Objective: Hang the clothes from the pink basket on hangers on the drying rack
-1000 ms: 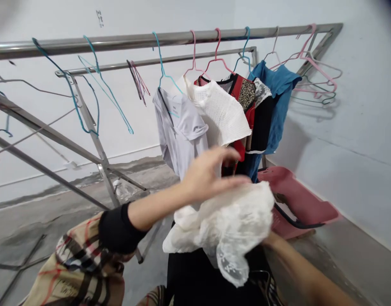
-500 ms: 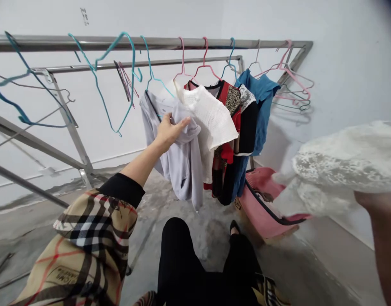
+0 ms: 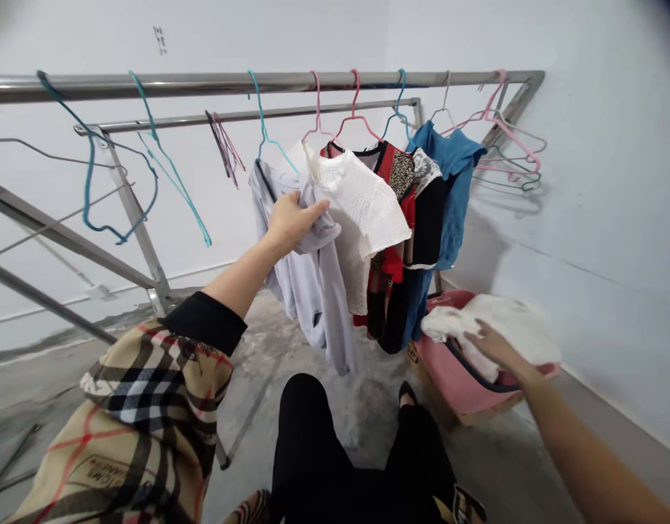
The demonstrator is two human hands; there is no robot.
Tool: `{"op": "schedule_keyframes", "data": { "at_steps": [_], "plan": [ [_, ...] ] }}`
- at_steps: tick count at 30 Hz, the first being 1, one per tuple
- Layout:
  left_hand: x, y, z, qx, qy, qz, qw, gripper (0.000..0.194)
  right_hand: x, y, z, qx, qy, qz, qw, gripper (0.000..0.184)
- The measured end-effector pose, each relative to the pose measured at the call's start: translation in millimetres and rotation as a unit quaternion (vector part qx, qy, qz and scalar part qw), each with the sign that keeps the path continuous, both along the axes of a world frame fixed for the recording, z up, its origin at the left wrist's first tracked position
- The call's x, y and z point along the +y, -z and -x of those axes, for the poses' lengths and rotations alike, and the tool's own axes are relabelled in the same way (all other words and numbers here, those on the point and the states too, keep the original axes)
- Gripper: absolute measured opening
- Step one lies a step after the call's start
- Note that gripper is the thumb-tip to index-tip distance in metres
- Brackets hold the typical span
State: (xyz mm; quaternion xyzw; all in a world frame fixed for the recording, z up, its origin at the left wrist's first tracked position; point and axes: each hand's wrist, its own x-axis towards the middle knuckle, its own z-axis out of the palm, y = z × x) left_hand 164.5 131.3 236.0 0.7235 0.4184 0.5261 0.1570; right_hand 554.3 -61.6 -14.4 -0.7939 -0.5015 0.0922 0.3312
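My left hand [image 3: 294, 222] is closed on a pale lavender hooded top [image 3: 327, 291], which hangs from a turquoise hanger [image 3: 265, 135]. Its thumb lies across the bunched fabric. Low on the right, my right hand [image 3: 493, 343] grips a white garment [image 3: 518, 324] with lace-like texture, its fingertips partly sunk in the cloth. That garment lies across the top of a pink basket [image 3: 455, 375] with a dark rim. Beside the lavender top hangs a white short-sleeved knit top [image 3: 368, 200] near a pink hanger [image 3: 317, 105].
Further along the metal rail [image 3: 198, 85] hang a red, black and leopard-patterned top [image 3: 397, 171] and a blue garment [image 3: 455, 196]. Bare hangers, among them a blue one [image 3: 89, 193], hang at both ends. The basket stands on a cardboard box [image 3: 422, 364] by the wall.
My right hand has carried the white garment down and left from the raised right side onto the basket. My left hand keeps hold of the lavender top. Two blue hangers at left have swung.
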Motion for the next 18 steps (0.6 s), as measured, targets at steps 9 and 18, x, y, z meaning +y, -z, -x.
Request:
{"op": "schedule_keyframes", "data": {
  "at_steps": [9,18],
  "plan": [
    [-31,0.7,7,0.214,-0.144,-0.104,0.961,0.017,-6,114.7,104,0.167,-0.156,0.127,0.965,0.050],
    [-49,21.0,22,0.375,-0.163,-0.183,0.894,0.018,-30,140.1,108,0.157,-0.194,0.140,0.958,0.057]
  ]
}}
